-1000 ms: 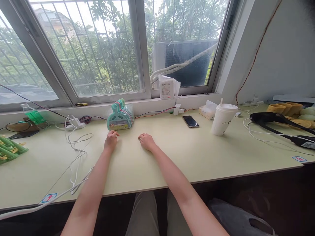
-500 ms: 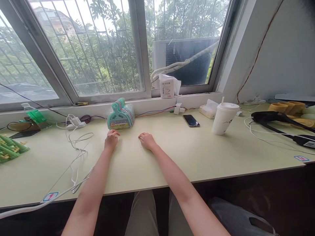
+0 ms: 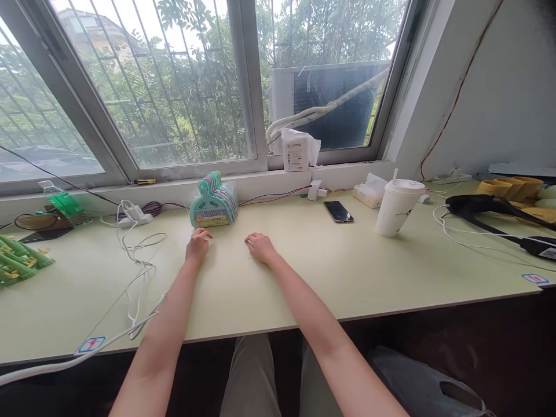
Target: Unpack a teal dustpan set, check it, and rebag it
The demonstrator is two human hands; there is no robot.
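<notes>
My left hand (image 3: 198, 245) rests on the pale table just in front of a wrapped stack of small plastic dustpans (image 3: 212, 202), teal and pink, standing upright with a printed label on the front one. It holds nothing, and its fingers are loosely bent and point to the right. My right hand (image 3: 259, 248) lies on the tabletop (image 3: 243, 295) farther right, apart from the stack. Its fingers are slightly curved and relaxed, with nothing in them that I can see. The undersides of both hands are hidden.
A phone (image 3: 339, 212), a white lidded cup (image 3: 398, 208) with a straw and a tissue pack (image 3: 368, 193) stand to the right. White cables (image 3: 141, 266) trail on the left, near a green-labelled bottle (image 3: 64, 204). Behind the table is a windowsill (image 3: 174, 180).
The view has shifted very slightly. Both hands stay in the same place on the table, and nothing else has moved.
</notes>
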